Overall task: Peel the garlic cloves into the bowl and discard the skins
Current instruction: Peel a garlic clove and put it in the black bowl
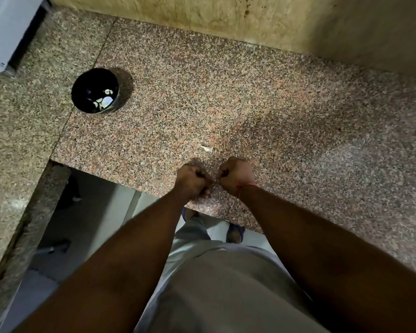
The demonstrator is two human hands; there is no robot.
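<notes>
garlic clove [216,180], only a pale sliver showing, sits pinched between two hands over the near edge of a speckled granite worktop [250,97]. the left hand [193,180] and the right hand [235,175] meet knuckle to knuckle, fingers of both curled tight around the small piece, most of which is hidden by them. a red thread circles the right wrist [246,186]. just beyond the hands, a scrap of pale garlic skin [206,148] lies on the stone, apart from both. far to the left stands a black bowl [82,97] holding several white peeled cloves [104,100]. a stained beige wall [226,18] runs along the far side of the worktop. at far left, a pale blue-grey box [7,27] stands on the stone.
</notes>
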